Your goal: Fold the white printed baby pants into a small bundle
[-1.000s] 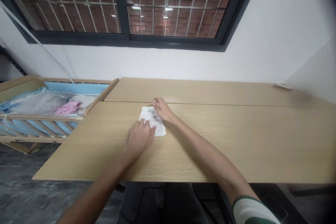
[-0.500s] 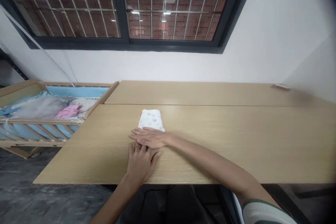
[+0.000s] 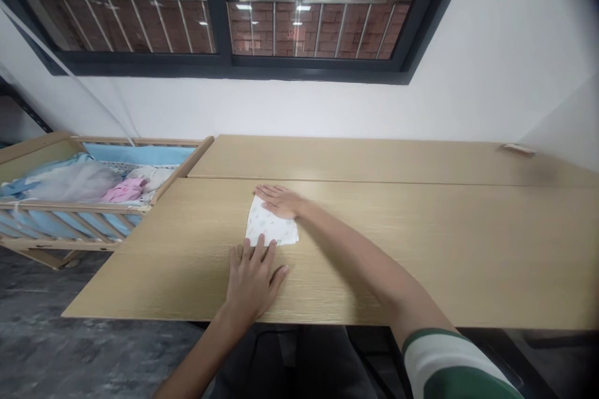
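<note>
Printed cloth (image 3: 272, 225) under flat right hand (image 3: 279, 201), left hand (image 3: 253, 283) beside, fingers (image 3: 258, 252) open, pink cloth (image 3: 127, 190) in wooden crib (image 3: 75, 207)

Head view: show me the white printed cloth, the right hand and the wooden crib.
white printed cloth (image 3: 271, 229): head view, on the middle of the cloth.
right hand (image 3: 279, 201): head view, on the back of the hand.
wooden crib (image 3: 79, 207): head view, on its near top rail.

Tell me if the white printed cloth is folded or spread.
Folded: the cloth forms a small tapered shape under the right hand.
</note>
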A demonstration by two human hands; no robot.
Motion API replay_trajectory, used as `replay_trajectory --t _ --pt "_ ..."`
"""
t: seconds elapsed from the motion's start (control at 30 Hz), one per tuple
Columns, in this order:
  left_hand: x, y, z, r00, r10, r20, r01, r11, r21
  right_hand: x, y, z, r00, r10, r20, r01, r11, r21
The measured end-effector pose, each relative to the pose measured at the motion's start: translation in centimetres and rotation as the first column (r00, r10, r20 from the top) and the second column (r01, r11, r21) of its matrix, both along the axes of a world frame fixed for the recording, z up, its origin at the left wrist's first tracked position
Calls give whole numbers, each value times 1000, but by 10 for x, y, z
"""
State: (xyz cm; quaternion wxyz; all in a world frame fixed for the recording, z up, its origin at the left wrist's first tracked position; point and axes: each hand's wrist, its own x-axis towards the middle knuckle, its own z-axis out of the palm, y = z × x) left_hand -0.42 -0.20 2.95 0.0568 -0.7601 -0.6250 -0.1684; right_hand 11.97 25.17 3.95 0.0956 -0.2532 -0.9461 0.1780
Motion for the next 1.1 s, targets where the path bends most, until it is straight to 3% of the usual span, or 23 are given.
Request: replay_trajectory --t 0.23,0.37,0.43,0.5,0.6,0.7,0.83,0.97,1.1 --pt "3 -1 1 1000 10 -29 -10 1000 -6 2 20 -2 996 -83 40 82 996 27" --pt "-10 5 5 999 -37 -14 36 999 -13 12 12 11 959 -277 -54 282 948 145" --pt "-25 12 8 995 -97 23 97 995 -31 22 -3 23 939 -316 -133 339 917 211" --pt "-43 21 11 983 -169 72 172 984 -41 33 -25 36 943 -286 -171 321 919 230" --pt "-67 35 15 956 -263 127 269 962 -39 50 -68 48 976 -159 -152 185 968 172" --pt "-82 47 16 936 -313 159 326 943 -63 63 -111 46 991 -63 -118 73 994 80" --pt "-86 51 12 929 -323 180 334 942 -36 76 -148 36 988 -94 -124 104 991 80" --pt "-79 40 13 928 -324 182 331 944 -8 81 -171 32 982 -153 -108 165 981 105" --pt "-71 25 19 905 -211 370 261 961 -88 81 -190 30 978 -180 -108 194 972 130"
